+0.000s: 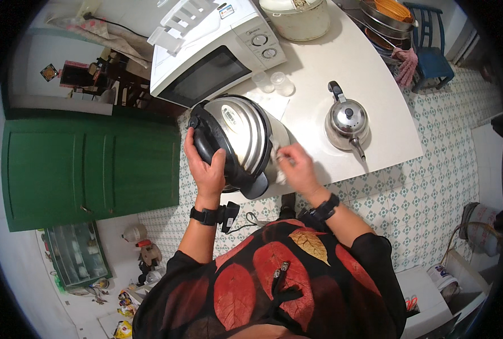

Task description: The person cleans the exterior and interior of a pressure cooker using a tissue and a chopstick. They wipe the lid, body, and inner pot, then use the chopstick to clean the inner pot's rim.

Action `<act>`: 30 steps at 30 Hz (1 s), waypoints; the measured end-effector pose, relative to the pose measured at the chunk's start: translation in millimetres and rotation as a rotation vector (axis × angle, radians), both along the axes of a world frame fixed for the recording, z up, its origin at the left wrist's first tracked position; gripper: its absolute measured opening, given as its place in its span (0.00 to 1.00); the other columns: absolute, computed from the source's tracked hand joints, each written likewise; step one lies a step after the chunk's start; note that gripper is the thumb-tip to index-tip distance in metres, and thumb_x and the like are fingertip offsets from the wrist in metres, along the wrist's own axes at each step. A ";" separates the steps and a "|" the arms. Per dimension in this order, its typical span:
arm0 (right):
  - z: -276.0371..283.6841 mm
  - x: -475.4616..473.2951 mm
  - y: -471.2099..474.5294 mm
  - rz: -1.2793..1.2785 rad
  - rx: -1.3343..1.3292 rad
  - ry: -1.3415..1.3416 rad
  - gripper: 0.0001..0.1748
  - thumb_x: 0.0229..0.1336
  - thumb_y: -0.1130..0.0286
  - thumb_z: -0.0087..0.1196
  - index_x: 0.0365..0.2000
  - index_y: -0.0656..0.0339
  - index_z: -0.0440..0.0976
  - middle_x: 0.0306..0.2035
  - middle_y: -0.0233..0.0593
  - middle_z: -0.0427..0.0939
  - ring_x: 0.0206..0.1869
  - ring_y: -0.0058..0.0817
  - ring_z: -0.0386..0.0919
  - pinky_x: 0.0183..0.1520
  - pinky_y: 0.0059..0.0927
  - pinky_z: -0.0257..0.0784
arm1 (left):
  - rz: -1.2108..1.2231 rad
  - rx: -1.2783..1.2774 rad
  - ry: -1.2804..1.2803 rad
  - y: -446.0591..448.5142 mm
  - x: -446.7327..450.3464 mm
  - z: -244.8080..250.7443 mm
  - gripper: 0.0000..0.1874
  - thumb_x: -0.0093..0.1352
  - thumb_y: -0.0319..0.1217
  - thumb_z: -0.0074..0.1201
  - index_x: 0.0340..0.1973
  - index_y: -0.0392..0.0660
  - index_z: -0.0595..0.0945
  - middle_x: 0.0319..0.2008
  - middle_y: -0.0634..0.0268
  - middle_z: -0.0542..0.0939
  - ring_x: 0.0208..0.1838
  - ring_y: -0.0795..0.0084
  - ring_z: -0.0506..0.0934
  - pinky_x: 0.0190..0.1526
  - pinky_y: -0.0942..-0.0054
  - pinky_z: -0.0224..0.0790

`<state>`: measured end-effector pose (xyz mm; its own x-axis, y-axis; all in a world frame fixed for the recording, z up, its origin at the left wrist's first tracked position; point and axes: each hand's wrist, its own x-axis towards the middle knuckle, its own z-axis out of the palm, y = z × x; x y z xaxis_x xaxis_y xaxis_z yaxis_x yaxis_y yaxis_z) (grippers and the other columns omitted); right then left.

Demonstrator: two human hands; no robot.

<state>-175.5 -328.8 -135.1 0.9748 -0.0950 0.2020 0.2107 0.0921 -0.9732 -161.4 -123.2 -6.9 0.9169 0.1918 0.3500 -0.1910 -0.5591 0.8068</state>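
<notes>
An electric pressure cooker [245,131] with a steel lid and black rim stands at the near left of the white table. My left hand [207,167] grips the black handle on its lid, thumb on one side and fingers on the other. In my right hand [296,165] is a pale cloth [278,163], pinched against the cooker's right side; this hand is slightly blurred. To the right of the cooker, apart from both hands, stands a steel kettle [347,120] with its lid on and its spout towards the table's near edge.
Behind the cooker stands a white microwave oven [217,55] with a plastic rack on top. Two small clear plastic containers [282,84] are beside it. A large lidded pot [298,19] stands at the back. The table's near edge [374,169] runs below the kettle.
</notes>
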 end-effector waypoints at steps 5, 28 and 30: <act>-8.9 21.9 19.5 -0.169 -0.145 -0.126 0.03 0.60 0.80 0.53 0.35 0.66 0.71 0.31 0.46 0.74 0.32 0.42 0.76 0.36 0.37 0.72 | -0.005 0.037 0.003 1.9 1.3 0.8 0.41 0.62 0.28 0.57 0.71 0.32 0.63 0.66 0.49 0.67 0.69 0.55 0.67 0.73 0.61 0.55; -3.6 103.0 24.9 -0.117 -0.067 -0.040 0.04 0.64 0.77 0.53 0.37 0.66 0.75 0.32 0.46 0.77 0.33 0.35 0.77 0.39 0.35 0.73 | -0.018 0.031 -0.026 10.3 16.6 -0.3 0.41 0.62 0.28 0.56 0.71 0.34 0.63 0.66 0.50 0.68 0.67 0.56 0.68 0.72 0.62 0.56; -11.6 123.1 25.6 -0.043 -0.042 0.117 0.04 0.63 0.75 0.53 0.36 0.65 0.75 0.32 0.48 0.77 0.35 0.40 0.77 0.39 0.39 0.73 | -0.020 0.018 -0.029 9.6 17.8 -0.3 0.41 0.62 0.28 0.56 0.71 0.34 0.63 0.66 0.51 0.68 0.67 0.56 0.69 0.71 0.62 0.57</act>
<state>-52.4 -303.3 -146.7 0.9871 -0.1313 0.0920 0.0985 0.0443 -0.9941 -143.6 -113.5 -7.2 0.9098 0.1670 0.3799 -0.2259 -0.5688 0.7908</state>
